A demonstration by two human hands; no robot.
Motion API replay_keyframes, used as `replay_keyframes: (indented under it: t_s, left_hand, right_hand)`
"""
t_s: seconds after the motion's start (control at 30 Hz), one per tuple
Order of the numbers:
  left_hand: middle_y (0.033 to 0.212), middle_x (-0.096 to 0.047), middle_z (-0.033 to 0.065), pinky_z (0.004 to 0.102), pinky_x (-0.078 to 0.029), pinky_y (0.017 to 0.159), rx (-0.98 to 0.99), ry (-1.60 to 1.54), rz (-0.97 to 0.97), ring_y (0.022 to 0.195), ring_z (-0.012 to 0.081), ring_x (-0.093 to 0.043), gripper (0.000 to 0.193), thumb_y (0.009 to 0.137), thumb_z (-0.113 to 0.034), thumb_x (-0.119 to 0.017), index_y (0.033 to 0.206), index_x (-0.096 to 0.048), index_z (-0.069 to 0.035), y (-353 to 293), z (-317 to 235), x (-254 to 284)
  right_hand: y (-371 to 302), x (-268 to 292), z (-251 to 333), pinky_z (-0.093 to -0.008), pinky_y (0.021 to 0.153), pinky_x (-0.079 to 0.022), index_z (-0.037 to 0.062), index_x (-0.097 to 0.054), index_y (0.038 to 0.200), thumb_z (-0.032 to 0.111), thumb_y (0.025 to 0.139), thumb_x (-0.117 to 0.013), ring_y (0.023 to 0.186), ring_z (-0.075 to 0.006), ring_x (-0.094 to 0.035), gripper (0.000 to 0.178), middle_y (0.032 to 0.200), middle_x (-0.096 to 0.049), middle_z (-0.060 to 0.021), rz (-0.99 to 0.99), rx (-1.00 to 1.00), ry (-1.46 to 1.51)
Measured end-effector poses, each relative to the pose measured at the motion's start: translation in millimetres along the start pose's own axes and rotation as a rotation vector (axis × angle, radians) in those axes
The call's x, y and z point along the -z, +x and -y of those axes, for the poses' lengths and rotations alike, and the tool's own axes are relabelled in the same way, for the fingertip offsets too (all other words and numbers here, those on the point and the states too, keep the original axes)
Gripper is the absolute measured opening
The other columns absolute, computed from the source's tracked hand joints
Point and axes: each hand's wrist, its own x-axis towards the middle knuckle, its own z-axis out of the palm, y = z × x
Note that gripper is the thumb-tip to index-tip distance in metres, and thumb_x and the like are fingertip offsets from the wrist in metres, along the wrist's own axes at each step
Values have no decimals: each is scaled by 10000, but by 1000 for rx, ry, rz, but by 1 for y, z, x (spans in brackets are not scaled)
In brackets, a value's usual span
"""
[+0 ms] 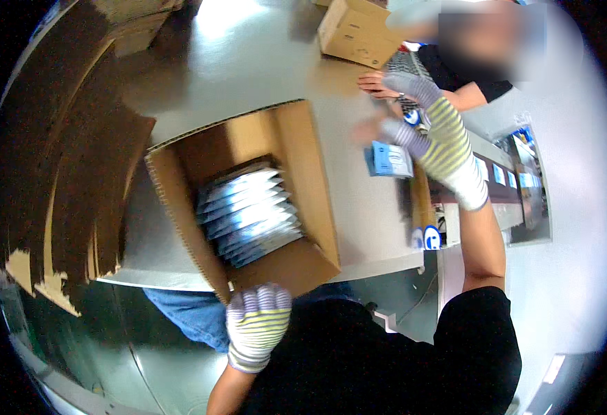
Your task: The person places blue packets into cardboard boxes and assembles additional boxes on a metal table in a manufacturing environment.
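Observation:
An open cardboard box (321, 187) stands tilted at the table's near edge. Inside it lies an overlapping row of shiny silver and blue packets (251, 214). My left hand (258, 325), in a striped knit glove, has its fingers curled over the box's near edge. My right hand (431, 124), gloved alike, is stretched out to the far right with thumb and fingers apart; its fingertips are smeared by motion. I see nothing held in it. Just below its thumb lie light blue packets (391, 160) at the end of a conveyor.
Brown cardboard sheets or flaps (61, 159) stand along the left. A closed carton (359, 33) sits at the back. Across the table a co-worker's hand (374, 84) rests close to my right hand. More blue packets (499, 175) lie along the conveyor (483, 149) at right.

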Motion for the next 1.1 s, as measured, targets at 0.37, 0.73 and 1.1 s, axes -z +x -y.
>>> replay_keyframes:
  t_s: [0.37, 0.73, 1.1]
  left_hand:
    - [756, -517, 51, 380, -416, 751, 58, -28, 13, 721, 215, -540, 147, 715, -137, -623, 843, -565, -91, 16, 5, 1]
    - [816, -528, 63, 386, -410, 758, 54, 2, 20, 723, 213, -531, 268, 668, -181, -641, 901, -564, -72, 19, 5, 3]
    - [786, -519, 58, 380, -415, 742, 37, 26, 14, 708, 207, -531, 258, 655, -136, -631, 892, -550, -75, 18, 5, 1]
  right_hand:
    - [-140, 88, -240, -412, 908, -459, -17, -605, 1105, 382, 816, -646, 1017, -386, -593, 495, 1032, -638, -243, 329, -671, -655]
    - [-158, 73, -298, -433, 925, -472, 69, -652, 1076, 164, 819, -613, 1062, -317, -605, 277, 1132, -634, -176, 919, -947, -961]
    - [-146, 61, -306, -451, 917, -469, 96, -612, 1097, 234, 659, -800, 1089, -323, -583, 496, 1092, -638, -165, 1166, -683, -939]
